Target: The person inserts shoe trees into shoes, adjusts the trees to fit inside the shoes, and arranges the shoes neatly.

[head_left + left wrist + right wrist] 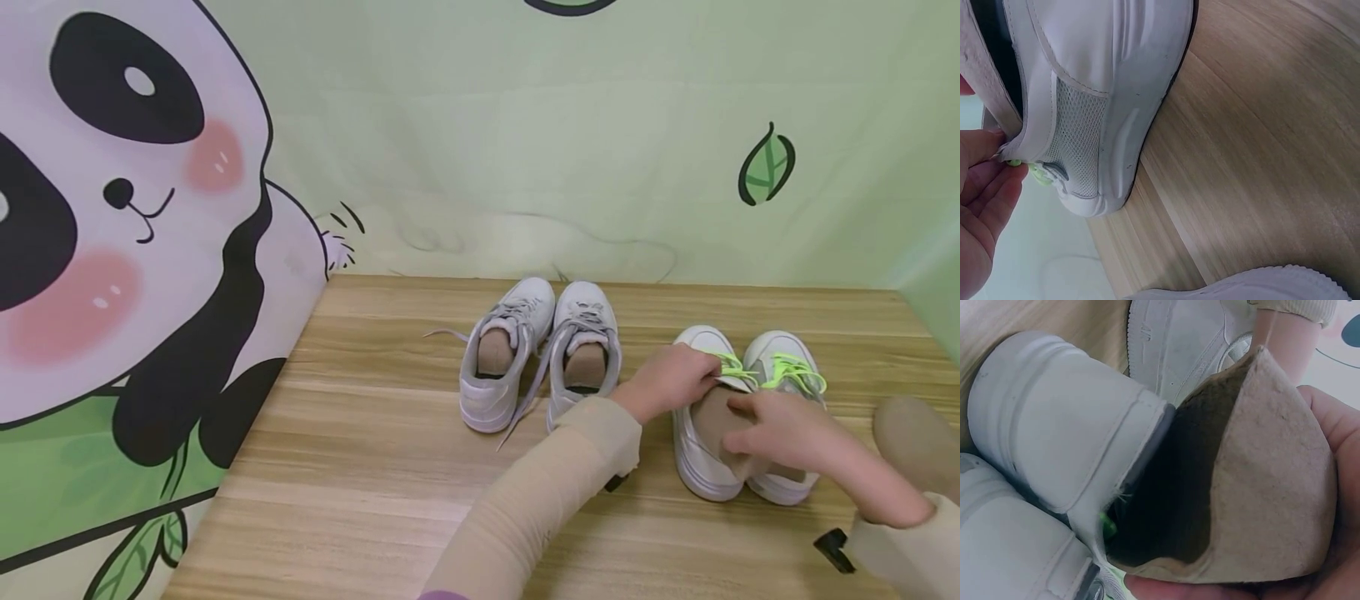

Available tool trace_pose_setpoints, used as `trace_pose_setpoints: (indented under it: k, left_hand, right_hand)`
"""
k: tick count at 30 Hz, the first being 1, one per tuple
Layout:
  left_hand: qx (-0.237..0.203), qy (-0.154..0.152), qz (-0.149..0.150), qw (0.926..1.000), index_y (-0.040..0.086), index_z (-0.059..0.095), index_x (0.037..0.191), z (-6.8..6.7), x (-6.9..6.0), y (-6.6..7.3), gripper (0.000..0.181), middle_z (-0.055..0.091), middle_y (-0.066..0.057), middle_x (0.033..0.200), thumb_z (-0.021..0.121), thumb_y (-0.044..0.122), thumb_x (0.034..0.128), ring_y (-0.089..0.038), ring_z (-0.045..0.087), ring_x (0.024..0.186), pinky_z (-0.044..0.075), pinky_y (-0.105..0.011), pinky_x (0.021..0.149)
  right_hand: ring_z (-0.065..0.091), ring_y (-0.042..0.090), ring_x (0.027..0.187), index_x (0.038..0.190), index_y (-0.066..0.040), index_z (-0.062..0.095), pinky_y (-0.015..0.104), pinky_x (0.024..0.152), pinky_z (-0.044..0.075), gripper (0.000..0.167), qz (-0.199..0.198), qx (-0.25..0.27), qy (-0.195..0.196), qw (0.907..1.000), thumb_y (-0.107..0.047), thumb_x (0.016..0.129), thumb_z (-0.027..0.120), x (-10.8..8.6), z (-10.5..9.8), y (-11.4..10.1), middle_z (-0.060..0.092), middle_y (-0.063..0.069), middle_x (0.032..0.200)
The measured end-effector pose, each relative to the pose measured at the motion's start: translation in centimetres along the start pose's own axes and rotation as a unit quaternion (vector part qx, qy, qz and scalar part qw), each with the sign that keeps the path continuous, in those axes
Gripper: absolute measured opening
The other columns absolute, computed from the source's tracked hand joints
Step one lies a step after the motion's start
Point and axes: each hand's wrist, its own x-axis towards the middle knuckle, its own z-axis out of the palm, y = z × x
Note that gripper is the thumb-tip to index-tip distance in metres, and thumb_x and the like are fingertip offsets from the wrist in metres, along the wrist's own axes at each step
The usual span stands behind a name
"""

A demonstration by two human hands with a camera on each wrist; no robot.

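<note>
My left hand (671, 382) pinches the edge of the opening near the laces of a white shoe (701, 475) with neon-green laces. In the left wrist view, thumb and fingers of that hand (988, 200) grip the shoe's (1082, 131) upper edge. With fingers curled round it, my right hand (795, 429) holds a brown paper-like insert (708, 417) at the same shoe's opening. The right wrist view shows the insert (1272, 481) hollow and tilted, its lower part hidden inside the shoe (1072, 419). A matching green-laced shoe (783, 490) stands close on the right.
Two white shoes (487, 404) with greyish laces and brown inserts (585, 367) stand to the left on the wooden surface (337, 467). A rounded brown object (915, 442) lies at the right. Behind rises a green backdrop (465, 150) with a panda picture.
</note>
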Motion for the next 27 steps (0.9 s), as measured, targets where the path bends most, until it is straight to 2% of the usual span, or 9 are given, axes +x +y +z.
trace_pose_setpoints:
  k: [5,9,14,18,21,25,27]
  left_hand:
    - [0.001,-0.002,-0.009,1.0,0.027,0.062,0.089,0.0,0.0,0.1,0.016,0.059,0.015,0.081,0.046,0.028,0.091,-0.002,0.053,0.072,0.044,-0.018,0.065]
    - [0.002,-0.002,-0.009,1.0,0.026,0.061,0.089,0.0,0.0,0.1,0.016,0.059,0.015,0.081,0.046,0.027,0.0912,-0.002,0.052,0.071,0.044,-0.019,0.064]
    - [0.001,-0.004,-0.007,1.0,0.026,0.061,0.089,0.0,0.0,0.2,0.017,0.059,0.014,0.081,0.045,0.027,0.0916,-0.002,0.052,0.071,0.043,-0.019,0.063]
    - [0.004,-0.003,-0.007,1.0,0.026,0.061,0.089,0.1,0.0,0.2,0.017,0.059,0.014,0.08,0.045,0.028,0.0916,-0.002,0.052,0.071,0.043,-0.018,0.063]
    - [0.005,-0.002,-0.004,1.0,0.026,0.061,0.089,0.1,0.0,0.1,0.016,0.059,0.014,0.08,0.045,0.029,0.0915,-0.002,0.052,0.07,0.043,-0.018,0.063]
    - [0.004,0.002,0.0,1.0,0.026,0.062,0.09,0.2,0.0,0.1,0.017,0.06,0.014,0.081,0.045,0.029,0.0914,-0.002,0.052,0.072,0.044,-0.019,0.064]
    - [0.004,0.003,0.0,1.0,0.026,0.062,0.091,0.3,0.0,0.1,0.017,0.06,0.015,0.082,0.046,0.03,0.0912,-0.002,0.053,0.073,0.044,-0.019,0.066]
  right_hand:
    - [0.046,0.02,0.064,0.113,0.015,0.05,0.03,0.051,0.038,0.062,-0.001,0.001,0.002,1.0,-0.028,0.07,0.061,0.4,0.0,0.0,0.061,0.022,0.09]
    - [0.05,0.023,0.069,0.108,0.014,0.055,0.037,0.058,0.044,0.057,-0.01,-0.011,0.016,0.9997,-0.027,0.068,0.061,0.6,0.0,0.1,0.06,0.028,0.099]
    - [0.052,0.023,0.068,0.103,0.012,0.058,0.039,0.058,0.045,0.053,-0.016,-0.02,0.027,0.9993,-0.026,0.067,0.062,0.8,0.1,-0.1,0.063,0.023,0.09]
    - [0.046,0.02,0.062,0.097,0.008,0.061,0.034,0.053,0.041,0.046,-0.015,-0.025,0.029,0.9992,-0.026,0.066,0.062,1.1,0.1,-0.1,0.06,0.011,0.074]
    - [0.045,0.019,0.062,0.094,0.004,0.062,0.034,0.053,0.04,0.041,-0.015,-0.025,0.032,0.9991,-0.026,0.066,0.062,1.2,0.1,-0.2,0.057,0.006,0.071]
    - [0.055,0.025,0.072,0.1,0.005,0.061,0.041,0.06,0.045,0.046,-0.013,-0.019,0.039,0.999,-0.026,0.067,0.062,1.4,0.2,-0.1,0.063,0.018,0.086]
    - [0.059,0.033,0.082,0.104,0.007,0.059,0.045,0.066,0.045,0.05,-0.01,-0.009,0.043,0.999,-0.028,0.069,0.063,1.4,0.2,0.1,0.062,0.023,0.097]
